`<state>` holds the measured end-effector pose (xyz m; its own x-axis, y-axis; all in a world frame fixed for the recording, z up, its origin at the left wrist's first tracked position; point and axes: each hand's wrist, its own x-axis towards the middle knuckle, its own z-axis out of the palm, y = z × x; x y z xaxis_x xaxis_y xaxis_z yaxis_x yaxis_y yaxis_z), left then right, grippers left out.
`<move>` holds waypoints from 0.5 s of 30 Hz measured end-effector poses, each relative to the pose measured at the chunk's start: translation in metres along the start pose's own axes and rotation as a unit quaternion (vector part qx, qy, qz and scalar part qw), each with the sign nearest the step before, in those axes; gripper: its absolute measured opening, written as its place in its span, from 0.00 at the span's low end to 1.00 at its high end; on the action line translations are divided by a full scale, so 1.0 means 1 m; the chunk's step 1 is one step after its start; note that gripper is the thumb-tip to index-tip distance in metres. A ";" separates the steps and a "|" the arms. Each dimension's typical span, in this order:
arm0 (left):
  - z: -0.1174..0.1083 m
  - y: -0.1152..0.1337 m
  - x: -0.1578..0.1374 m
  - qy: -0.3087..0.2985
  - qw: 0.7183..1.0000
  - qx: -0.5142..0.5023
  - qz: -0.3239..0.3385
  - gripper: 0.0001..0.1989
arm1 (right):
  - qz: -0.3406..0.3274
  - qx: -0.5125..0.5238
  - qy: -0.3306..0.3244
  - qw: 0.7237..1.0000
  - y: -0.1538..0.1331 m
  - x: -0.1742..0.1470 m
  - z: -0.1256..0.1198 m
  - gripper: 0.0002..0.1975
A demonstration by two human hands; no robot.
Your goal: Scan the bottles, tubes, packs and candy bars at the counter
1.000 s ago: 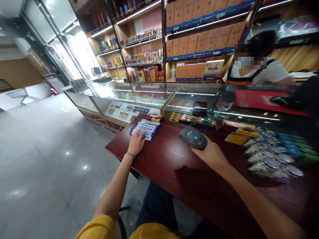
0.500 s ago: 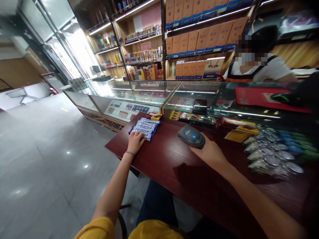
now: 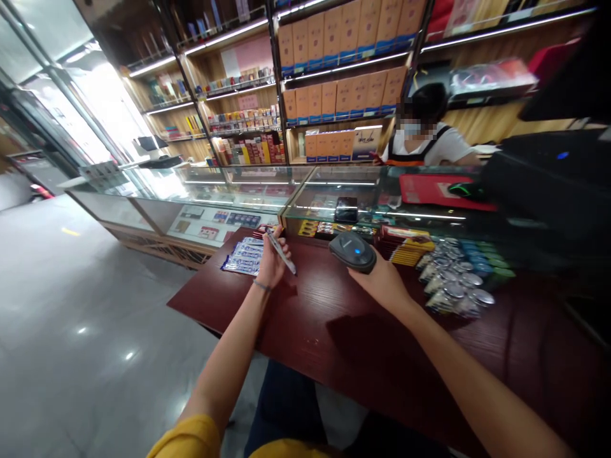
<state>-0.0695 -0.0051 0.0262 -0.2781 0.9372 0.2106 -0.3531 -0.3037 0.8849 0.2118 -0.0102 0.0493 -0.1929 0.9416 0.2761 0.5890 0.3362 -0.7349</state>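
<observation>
My left hand (image 3: 272, 264) is closed around a slim blue-and-white wrapped packet (image 3: 281, 252), tilted so that mostly its narrow side shows. To its left, several matching packets (image 3: 244, 256) lie in a row on the dark red table (image 3: 305, 312). In my right hand (image 3: 386, 280) is a dark grey barcode scanner (image 3: 352, 250) with a small blue light on top. The scanner hangs over the table, its front end turned toward the left hand, with a gap between it and the packet.
Brown-and-yellow packs (image 3: 410, 247) and several silver-lidded packages (image 3: 451, 286) stand right of the scanner. Behind the table runs a glass display counter (image 3: 305, 191) with a red mat (image 3: 424, 191). A person (image 3: 420, 137) is behind it. A dark monitor (image 3: 544, 172) borders the right.
My left hand has lifted a packet off the row, moved right toward the scanner and turned. The scanner stays held over the table. The view has swung to the right.
</observation>
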 end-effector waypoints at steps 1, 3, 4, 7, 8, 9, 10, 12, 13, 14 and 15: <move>0.013 -0.005 0.003 -0.007 0.999 -0.027 -0.029 0.26 | 0.001 0.007 0.010 1.000 0.003 0.001 -0.002 0.27; 0.032 -0.017 0.006 -0.014 0.997 -0.027 -0.076 0.23 | 0.004 0.015 0.029 0.999 0.008 0.000 -0.006 0.27; 0.039 -0.023 0.007 -0.017 0.995 -0.009 -0.095 0.21 | 0.004 0.016 0.036 0.999 0.011 -0.001 -0.008 0.26; 0.049 -0.042 0.007 -0.045 0.988 0.026 -0.144 0.18 | 0.013 0.008 0.055 0.998 0.018 -0.005 -0.013 0.23; 0.050 -0.046 0.006 -0.054 0.987 0.018 -0.154 0.17 | 0.022 0.005 0.059 0.998 0.020 -0.007 -0.014 0.22; 0.050 -0.050 0.005 -0.058 0.986 0.001 -0.158 0.16 | 0.032 0.003 0.064 0.997 0.022 -0.009 -0.014 0.22; 0.049 -0.053 0.003 -0.056 0.985 -0.019 -0.161 0.15 | 0.041 0.002 0.068 0.997 0.025 -0.011 -0.014 0.23; 0.047 -0.057 -0.001 -0.037 0.984 -0.042 -0.169 0.13 | 0.044 -0.001 0.077 0.996 0.029 -0.013 -0.014 0.23; 0.046 -0.058 -0.002 -0.024 0.983 -0.040 -0.178 0.14 | 0.040 -0.006 0.083 0.996 0.030 -0.014 -0.014 0.23; 0.045 -0.059 -0.003 -0.012 0.982 -0.025 -0.188 0.15 | 0.034 -0.012 0.086 0.996 0.031 -0.015 -0.015 0.23; 0.044 -0.059 -0.003 -0.001 0.981 -0.004 -0.195 0.17 | 0.029 -0.019 0.086 0.996 0.030 -0.016 -0.016 0.22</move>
<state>-0.0087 0.0171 -0.0089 -0.1182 0.9827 -0.1425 -0.4385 0.0771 0.8954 0.2450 -0.0153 0.0322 -0.0233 0.9408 0.3381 0.6250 0.2777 -0.7296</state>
